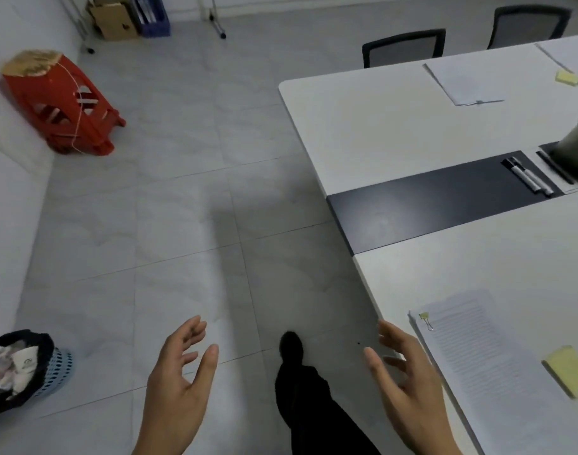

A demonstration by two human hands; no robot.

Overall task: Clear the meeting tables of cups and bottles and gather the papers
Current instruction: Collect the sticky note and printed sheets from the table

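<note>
Both hands are out in front of the person, palms turned toward each other and empty. The left hand hangs over the tiled floor, fingers spread and loosely curled, gripping nothing. The right hand is just as open, its fingertips at the near corner of the white table — whether they touch the edge I cannot tell.

Just beside that right hand lies a printed sheaf of papers, held at its top corner by a yellow binder clip, with a yellow sticky pad resting on its right side. Farther along, across the black centre strip, a second set of papers lies flat, with another yellow pad near it. Two markers sit side by side on the strip, next to a dark green pot.

A black shoe and trouser leg show between the hands. At the lower left stands a blue wastebasket with a black liner, full of crumpled rubbish — and a red plastic stool lies tipped against the wall.
</note>
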